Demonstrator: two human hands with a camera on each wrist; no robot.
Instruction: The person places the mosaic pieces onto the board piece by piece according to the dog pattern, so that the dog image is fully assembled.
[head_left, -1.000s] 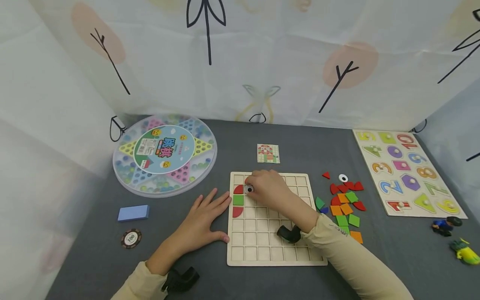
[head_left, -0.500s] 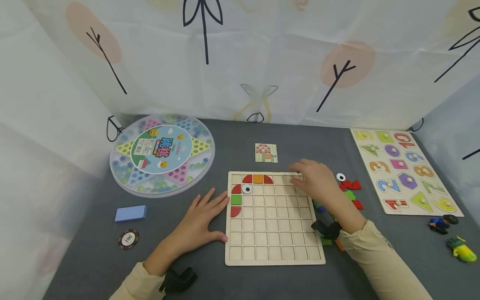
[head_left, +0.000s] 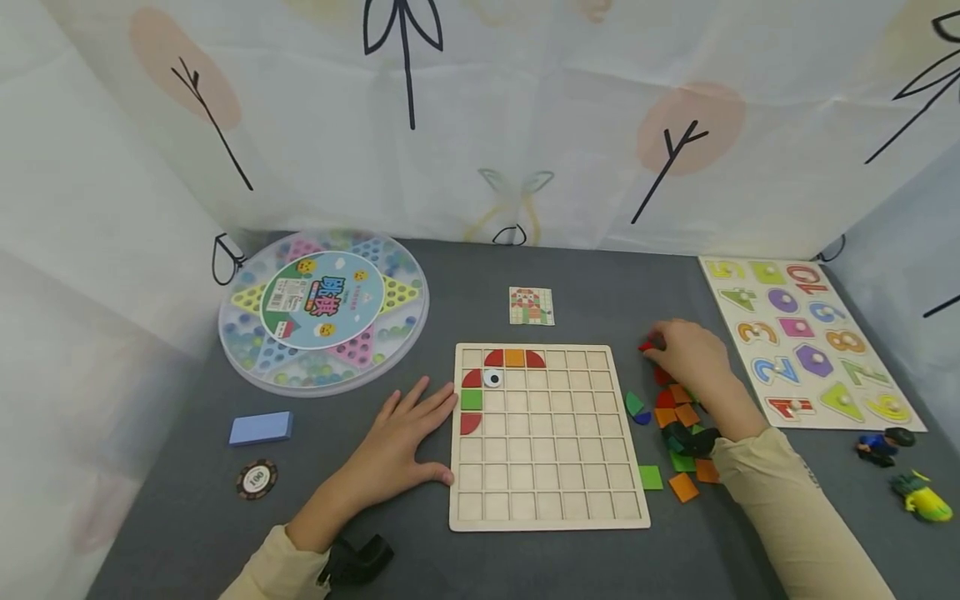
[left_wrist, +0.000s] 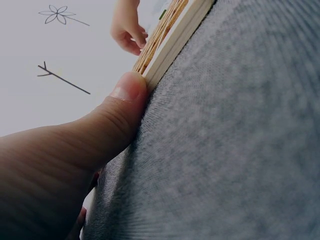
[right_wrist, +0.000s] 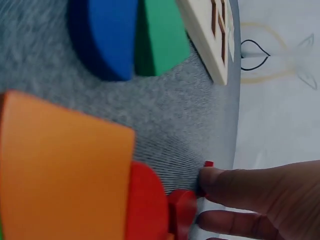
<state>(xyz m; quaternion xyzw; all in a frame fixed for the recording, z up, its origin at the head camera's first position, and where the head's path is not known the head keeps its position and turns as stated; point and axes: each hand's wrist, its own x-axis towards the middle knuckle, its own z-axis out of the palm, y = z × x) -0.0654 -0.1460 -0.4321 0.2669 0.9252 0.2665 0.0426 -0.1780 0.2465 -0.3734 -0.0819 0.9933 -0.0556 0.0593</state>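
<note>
The wooden grid board lies on the table. Its top left cells hold red quarter-round pieces, an orange square, a green square and a white eye piece. My left hand lies with fingers spread, fingertips and thumb against the board's left edge; the left wrist view shows the thumb at its side. Right of the board, my right hand pinches a small red triangle at the far end of the loose pieces. Its palm hides some pieces.
Loose orange squares, a green square, a green piece and a blue one lie right of the board. Around stand a picture card, round game box, number board, blue block, poker chip and toy figures.
My right hand has let go of the eye piece on the board and moved right to the loose pieces, where it takes hold of the red triangle. The left hand stays at the board.
</note>
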